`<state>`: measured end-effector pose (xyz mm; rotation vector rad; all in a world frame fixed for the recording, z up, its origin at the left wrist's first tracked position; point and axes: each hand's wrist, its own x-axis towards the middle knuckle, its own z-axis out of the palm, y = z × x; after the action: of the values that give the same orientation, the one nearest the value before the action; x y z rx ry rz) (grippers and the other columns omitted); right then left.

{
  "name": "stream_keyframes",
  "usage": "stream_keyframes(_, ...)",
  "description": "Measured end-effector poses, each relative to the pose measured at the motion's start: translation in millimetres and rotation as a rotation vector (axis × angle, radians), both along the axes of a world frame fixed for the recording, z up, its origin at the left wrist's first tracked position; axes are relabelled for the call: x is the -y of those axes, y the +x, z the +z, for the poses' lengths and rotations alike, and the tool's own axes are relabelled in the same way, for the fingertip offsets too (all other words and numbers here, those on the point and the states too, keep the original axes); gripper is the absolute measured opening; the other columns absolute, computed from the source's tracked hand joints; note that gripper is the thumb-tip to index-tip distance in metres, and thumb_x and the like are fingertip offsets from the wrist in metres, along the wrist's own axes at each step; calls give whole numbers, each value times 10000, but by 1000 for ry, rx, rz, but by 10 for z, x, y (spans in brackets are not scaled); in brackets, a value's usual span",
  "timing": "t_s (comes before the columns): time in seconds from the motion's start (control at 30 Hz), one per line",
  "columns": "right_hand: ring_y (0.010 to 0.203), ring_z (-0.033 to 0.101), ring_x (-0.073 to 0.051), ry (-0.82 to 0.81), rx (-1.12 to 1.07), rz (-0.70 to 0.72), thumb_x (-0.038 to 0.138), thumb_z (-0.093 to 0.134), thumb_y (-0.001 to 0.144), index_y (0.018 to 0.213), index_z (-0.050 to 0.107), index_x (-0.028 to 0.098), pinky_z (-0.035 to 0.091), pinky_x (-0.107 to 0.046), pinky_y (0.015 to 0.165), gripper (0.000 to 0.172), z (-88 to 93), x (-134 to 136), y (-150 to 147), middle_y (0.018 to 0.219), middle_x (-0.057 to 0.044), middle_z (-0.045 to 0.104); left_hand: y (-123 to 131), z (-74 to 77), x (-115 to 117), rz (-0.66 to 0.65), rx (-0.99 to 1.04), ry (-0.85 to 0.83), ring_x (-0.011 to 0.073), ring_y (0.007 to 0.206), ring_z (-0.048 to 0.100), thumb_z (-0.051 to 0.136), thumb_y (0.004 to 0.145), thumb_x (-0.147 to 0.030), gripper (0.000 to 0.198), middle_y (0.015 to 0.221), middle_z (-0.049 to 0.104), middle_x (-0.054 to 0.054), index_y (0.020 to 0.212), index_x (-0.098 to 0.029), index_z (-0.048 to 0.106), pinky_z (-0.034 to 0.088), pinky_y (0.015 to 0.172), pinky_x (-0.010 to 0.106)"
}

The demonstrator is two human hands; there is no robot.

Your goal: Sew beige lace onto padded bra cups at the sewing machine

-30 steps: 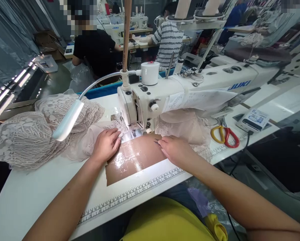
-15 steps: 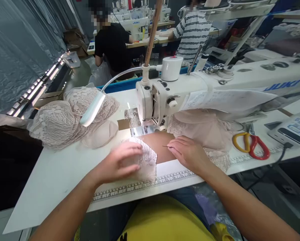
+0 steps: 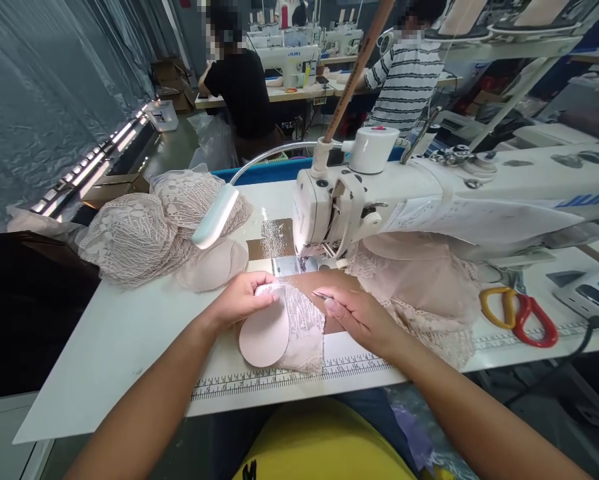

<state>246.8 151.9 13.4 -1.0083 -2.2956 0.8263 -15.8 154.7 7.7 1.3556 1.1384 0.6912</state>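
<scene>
My left hand is closed in a pinch on the upper edge of a smooth pale-pink bra cup. Under and beside the cup lies a piece of whitish lace, spread near the table's front edge. In my right hand is a thin, pointed metal tool, its tip directed left toward the lace; its exact kind cannot be made out. Both hands are just in front of the sewing machine, whose needle area is lit. A brown plate shows between them.
Stacked lace cups lie left, beneath a bendable lamp. Beige lace pieces lie right of my right hand, then scissors with red and yellow handles. A printed ruler runs along the front edge. Two people sit beyond.
My left hand, open over the lace before, now pinches the bra cup, which has come into view on the lace. My right hand still holds the pointed tool. The whole view has shifted.
</scene>
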Motion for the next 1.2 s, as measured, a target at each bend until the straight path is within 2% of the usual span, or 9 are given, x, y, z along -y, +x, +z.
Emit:
stream_keyframes(0.1,1156,582,-231,-82,30,45,389,353,988,1243,603,194,465,-384,965,407,46,-97,-131,1233,-68,649,12,7,24,1,75,-38,126,697,578,720,765,-356,255,798,642,27,881,-135,666,441,622,221)
stream_keyframes(0.17,1159,581,-244,-82,30,53,401,373,976,1248,613,198,460,-409,976,416,62,-149,-197,1229,-71,651,21,26,35,-18,94,-53,145,753,600,716,776,-364,269,851,673,48,920,-138,693,455,676,239)
stream_keyframes(0.37,1100,613,-239,-165,-54,80,320,549,892,1178,667,229,484,-382,932,322,142,-203,-325,1176,-50,682,45,44,66,-30,132,-38,199,866,634,701,795,-370,265,941,730,89,918,-140,749,468,782,285)
stream_keyframes(0.5,950,644,-212,-257,-97,92,282,569,880,1144,670,220,504,-340,802,289,165,-184,-387,1072,-48,706,50,-5,61,-30,184,-65,215,901,634,722,775,-370,285,957,735,97,947,-146,756,461,812,303)
stream_keyframes(0.67,792,617,-171,-276,-141,60,270,601,859,992,680,190,466,-296,696,174,71,-168,-448,887,-27,689,69,-72,46,-48,189,-112,170,723,584,745,735,-400,305,767,688,60,837,-112,747,423,667,269)
stream_keyframes(0.8,814,625,-165,-289,-216,59,283,610,862,942,686,191,465,-287,718,144,-8,-165,-462,885,-28,693,89,-81,57,-57,171,-137,87,565,405,748,727,-405,319,578,502,-25,662,-104,665,286,529,220)
stream_keyframes(0.9,792,628,-161,-301,-232,57,279,607,864,922,695,192,464,-284,701,136,-44,-184,-439,867,-28,699,99,-69,57,-74,158,-152,78,566,345,739,734,-413,340,570,426,-39,639,-104,633,235,515,216)
stream_keyframes(1.1,780,624,-154,-395,-195,83,298,624,848,946,689,188,467,-269,680,162,-56,-222,-369,879,-26,697,117,-73,40,-89,119,-158,90,589,343,735,728,-404,318,598,424,-31,681,-102,646,243,538,229)
stream_keyframes(1.2,828,627,-159,-395,-160,95,293,631,838,971,676,191,466,-267,700,173,-36,-211,-381,918,-22,698,140,-74,44,-125,84,-140,77,572,279,715,737,-377,343,579,338,-47,584,-114,557,187,522,232)
